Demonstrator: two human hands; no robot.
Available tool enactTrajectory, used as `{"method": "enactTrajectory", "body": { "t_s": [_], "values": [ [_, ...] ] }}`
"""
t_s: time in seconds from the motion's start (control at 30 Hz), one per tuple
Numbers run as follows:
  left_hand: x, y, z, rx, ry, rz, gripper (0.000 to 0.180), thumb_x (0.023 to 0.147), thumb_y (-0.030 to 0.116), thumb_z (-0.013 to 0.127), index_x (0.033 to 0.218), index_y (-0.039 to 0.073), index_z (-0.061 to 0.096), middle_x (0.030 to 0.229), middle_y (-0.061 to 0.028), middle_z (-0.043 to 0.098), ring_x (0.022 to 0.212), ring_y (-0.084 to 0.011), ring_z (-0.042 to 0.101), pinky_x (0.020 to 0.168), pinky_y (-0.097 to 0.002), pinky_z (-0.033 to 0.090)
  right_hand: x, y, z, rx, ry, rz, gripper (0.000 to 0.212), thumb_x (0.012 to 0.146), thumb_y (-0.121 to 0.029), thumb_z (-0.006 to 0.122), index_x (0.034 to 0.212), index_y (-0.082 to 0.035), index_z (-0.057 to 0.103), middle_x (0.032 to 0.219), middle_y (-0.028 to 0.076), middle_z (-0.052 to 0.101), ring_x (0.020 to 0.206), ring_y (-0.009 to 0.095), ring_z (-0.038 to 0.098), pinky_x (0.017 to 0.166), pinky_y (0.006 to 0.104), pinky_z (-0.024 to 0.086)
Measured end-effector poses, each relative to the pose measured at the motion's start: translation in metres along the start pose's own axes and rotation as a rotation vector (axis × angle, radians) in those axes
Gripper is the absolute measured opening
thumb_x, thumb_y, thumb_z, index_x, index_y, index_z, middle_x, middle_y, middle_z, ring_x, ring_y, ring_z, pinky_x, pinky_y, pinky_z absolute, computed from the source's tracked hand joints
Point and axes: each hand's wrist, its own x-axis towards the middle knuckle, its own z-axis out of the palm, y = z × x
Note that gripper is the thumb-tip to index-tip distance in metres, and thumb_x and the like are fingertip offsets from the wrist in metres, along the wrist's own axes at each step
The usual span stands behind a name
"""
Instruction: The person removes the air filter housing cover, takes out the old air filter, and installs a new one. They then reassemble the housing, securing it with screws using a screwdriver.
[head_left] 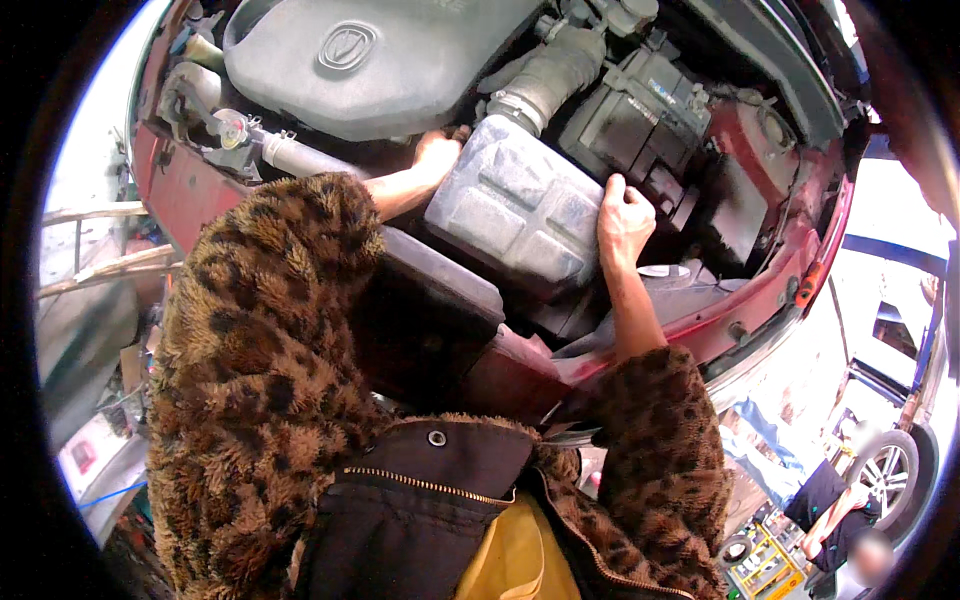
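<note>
Near the engine bay's front edge (pixel 708 334), the right hand (pixel 628 222) grips the air-filter housing (pixel 512 208); the left hand's (pixel 436 158) fingertips hide, grasp unclear. Even, level pressure seems wise.

This looks like a car repair workshop: a red car (pixel 740 345) has its engine bay uncovered, with a dusty engine cover (pixel 400 90) and a battery (pixel 640 115) in plain sight. At the lower right, another person (pixel 835 525) is beside a spoked wheel (pixel 888 475), near a yellow metal frame (pixel 775 565), possibly a tool cart, though the rim's glare and distortion make that uncertain.
</note>
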Motion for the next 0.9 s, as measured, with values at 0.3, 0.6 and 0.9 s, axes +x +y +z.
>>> {"method": "enactTrajectory", "body": {
  "t_s": [0.3, 0.6, 0.9],
  "values": [
    [0.008, 0.005, -0.006, -0.098, -0.2, -0.003, 0.045, 0.097, 0.04, 0.057, 0.115, 0.0, 0.066, 0.099, -0.0132, 0.071, 0.088, -0.0209, 0.066, 0.081, -0.0358, 0.052, 0.008, 0.0, 0.001, -0.05, -0.02, -0.142, 0.041, 0.087, -0.034, 0.051, 0.074, 0.003, 0.065, 0.078, 0.028, 0.062, 0.076, 0.046, 0.063, 0.071, 0.0483, 0.05],
    [0.016, 0.008, -0.01, 0.272, -0.426, 0.331, 0.055, 0.093, 0.04, 0.059, 0.127, -0.003, 0.057, 0.123, -0.0234, 0.062, 0.109, -0.0274, 0.063, 0.092, -0.0395, 0.051, -0.008, -0.001, -0.022, -0.395, 0.04, -0.153, 0.037, 0.093, -0.039, 0.051, 0.1, -0.004, 0.062, 0.111, 0.022, 0.06, 0.108, 0.04, 0.055, 0.09, 0.0553, 0.045],
    [-0.021, 0.048, -0.094, 0.612, -0.823, 0.158, 0.045, 0.077, 0.011, 0.065, 0.117, -0.008, 0.062, 0.112, -0.0198, 0.068, 0.102, -0.0235, 0.063, 0.087, -0.0358, 0.051, 0.058, 0.039, -0.229, -0.589, 0.648, -0.436, 0.033, 0.083, -0.023, 0.069, 0.112, -0.007, 0.065, 0.104, 0.021, 0.064, 0.096, 0.036, 0.062, 0.081, 0.0434, 0.05]
  ]
}}
